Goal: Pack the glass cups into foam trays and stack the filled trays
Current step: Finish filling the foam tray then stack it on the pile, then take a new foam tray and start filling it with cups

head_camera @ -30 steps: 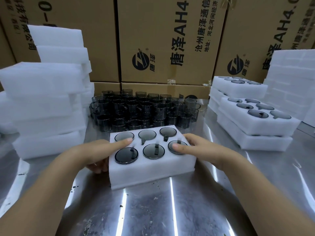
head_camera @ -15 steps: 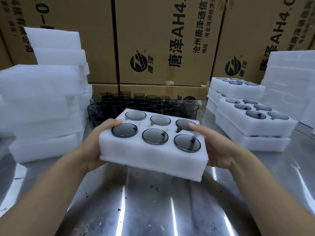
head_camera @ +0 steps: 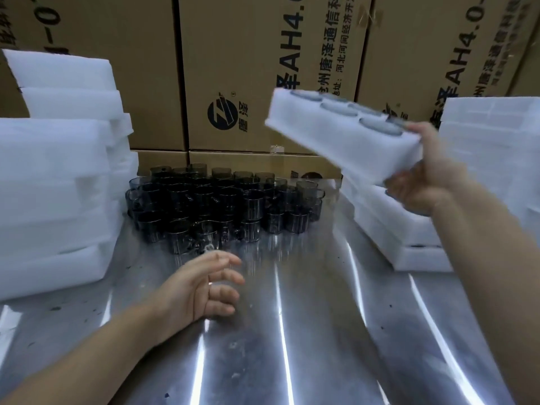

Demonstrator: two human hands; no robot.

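steel table point(head_camera: 292, 346): reflective top, streaked with glare, small dark specks point(head_camera: 55, 308) near its left edge. behind the table, tall brown cardboard cartons point(head_camera: 239, 54) stand side by side, bearing black lettering and a round logo point(head_camera: 222, 115). lower cartons point(head_camera: 233, 162) sit at its rear edge.

White foam tray point(head_camera: 344, 141) of dark glass cups point(head_camera: 380, 126), tilted, held aloft.

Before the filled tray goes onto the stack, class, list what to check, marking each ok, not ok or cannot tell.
1. Right hand grips the filled foam tray: ok.
2. Tray held level: not ok, tilted.
3. Packed cups seated in their holes: cannot tell, blurred.
4. Top of the filled-tray stack free: cannot tell, hidden.
5. Left hand empty, apart from the loose glass cups: ok.
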